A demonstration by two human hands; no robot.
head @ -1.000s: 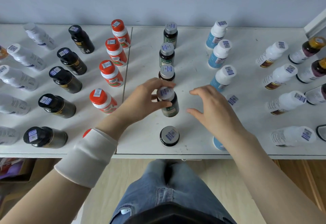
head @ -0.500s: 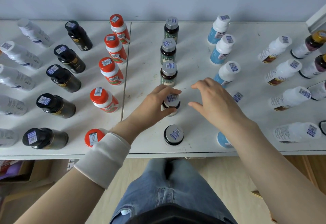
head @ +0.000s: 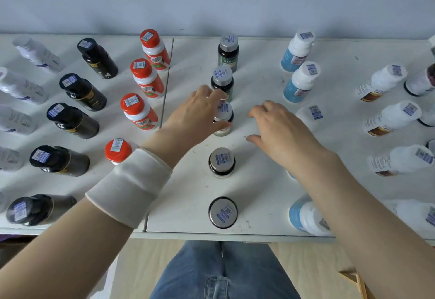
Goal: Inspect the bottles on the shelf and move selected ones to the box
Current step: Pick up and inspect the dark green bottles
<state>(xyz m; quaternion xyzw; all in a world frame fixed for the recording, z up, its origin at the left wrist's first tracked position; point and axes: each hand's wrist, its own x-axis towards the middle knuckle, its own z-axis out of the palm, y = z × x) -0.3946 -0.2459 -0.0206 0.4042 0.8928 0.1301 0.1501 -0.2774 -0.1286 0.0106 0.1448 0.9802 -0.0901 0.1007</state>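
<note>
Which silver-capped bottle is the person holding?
The middle bottle of the five-bottle centre column: the left hand grips it between fingers and thumb.

1. A wide off-white elastic wristband (head: 131, 185) wraps the left forearm just behind the left hand (head: 197, 113). Its edges are hemmed, and a soft crease runs across its middle.
2. The right hand (head: 282, 131) and its forearm are bare, as is the left arm beyond the band.
3. Blue denim jeans (head: 223, 273) cover both legs, faded lighter on the thighs, with wrinkles near the knees.
</note>
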